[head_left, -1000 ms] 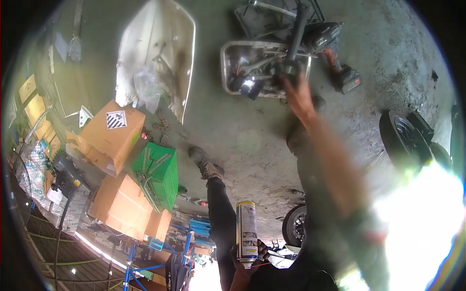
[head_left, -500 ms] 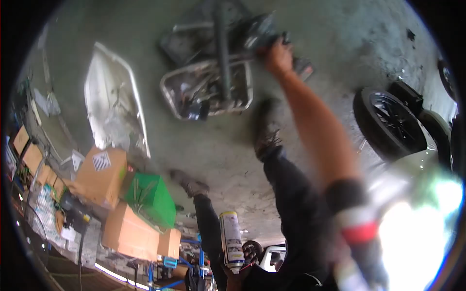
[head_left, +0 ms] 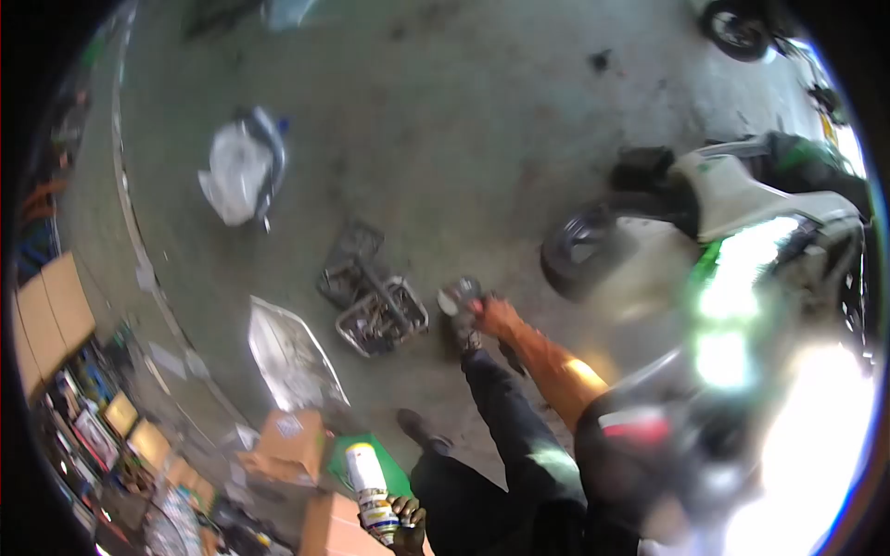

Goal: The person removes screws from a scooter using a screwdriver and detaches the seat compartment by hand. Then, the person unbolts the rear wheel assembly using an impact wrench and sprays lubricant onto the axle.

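Held upright in my left hand point(head_left: 409, 524) at the bottom is a white spray can point(head_left: 369, 482) with a yellow rim at its top; the fingers wrap round its lower part. My right hand point(head_left: 498, 317) is stretched out above my shoe, closed on what looks like a cordless power tool point(head_left: 461, 296), grey and dark with some red. Blur hides the tool's details. To the left of that hand, apart from it, a metal-rimmed tray point(head_left: 425, 324) with loose parts lies on the floor beside a dark flat piece point(head_left: 357, 246).
A white scooter point(head_left: 732, 199) stands close on the right, its front wheel point(head_left: 579, 246) towards me. On the floor at left lie a white body panel point(head_left: 289, 357) and another pale panel point(head_left: 241, 171). Cardboard boxes point(head_left: 289, 449) and a green box point(head_left: 385, 468) stand at lower left.
My view has lifted and widened, showing more floor and the scooter. My right hand has drawn back from the tray with the tool. The spray can has risen with my left hand.
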{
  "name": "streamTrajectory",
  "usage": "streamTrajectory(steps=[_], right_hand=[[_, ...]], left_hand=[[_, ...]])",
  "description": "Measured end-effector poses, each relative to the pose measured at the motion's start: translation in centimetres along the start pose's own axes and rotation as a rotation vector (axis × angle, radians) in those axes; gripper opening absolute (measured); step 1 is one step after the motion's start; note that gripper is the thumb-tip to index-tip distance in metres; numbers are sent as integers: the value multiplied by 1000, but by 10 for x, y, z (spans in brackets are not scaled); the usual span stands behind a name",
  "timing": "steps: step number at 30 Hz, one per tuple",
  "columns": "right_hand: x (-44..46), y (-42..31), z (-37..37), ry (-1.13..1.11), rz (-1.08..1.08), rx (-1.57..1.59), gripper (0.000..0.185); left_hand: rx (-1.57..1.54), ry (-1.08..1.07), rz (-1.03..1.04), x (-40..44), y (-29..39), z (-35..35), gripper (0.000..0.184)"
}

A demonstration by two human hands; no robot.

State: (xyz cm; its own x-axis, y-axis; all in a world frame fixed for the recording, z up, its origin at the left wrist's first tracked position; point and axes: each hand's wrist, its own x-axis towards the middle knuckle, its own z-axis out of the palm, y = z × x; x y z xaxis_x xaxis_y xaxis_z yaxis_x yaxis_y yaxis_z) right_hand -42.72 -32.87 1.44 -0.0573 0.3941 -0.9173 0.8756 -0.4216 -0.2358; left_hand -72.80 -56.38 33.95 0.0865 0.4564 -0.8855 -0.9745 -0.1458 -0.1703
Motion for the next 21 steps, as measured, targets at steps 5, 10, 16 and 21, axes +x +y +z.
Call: streamTrajectory(steps=[5, 10, 16, 21], right_hand=[[-192, 24, -121, -87, -11, 117, 62], [-284, 45, -194, 87, 10, 53, 42], [-346, 48, -261, 112, 340, 443, 41], [-365, 35, -302, 269, 333, 618, 42]], left_hand=[[287, 44, 32, -22, 29, 101, 79], [517, 47, 24, 15, 33, 211, 78], [740, 5, -61, 113, 8, 369, 77], [895, -72, -126, 201, -36, 516, 76]])
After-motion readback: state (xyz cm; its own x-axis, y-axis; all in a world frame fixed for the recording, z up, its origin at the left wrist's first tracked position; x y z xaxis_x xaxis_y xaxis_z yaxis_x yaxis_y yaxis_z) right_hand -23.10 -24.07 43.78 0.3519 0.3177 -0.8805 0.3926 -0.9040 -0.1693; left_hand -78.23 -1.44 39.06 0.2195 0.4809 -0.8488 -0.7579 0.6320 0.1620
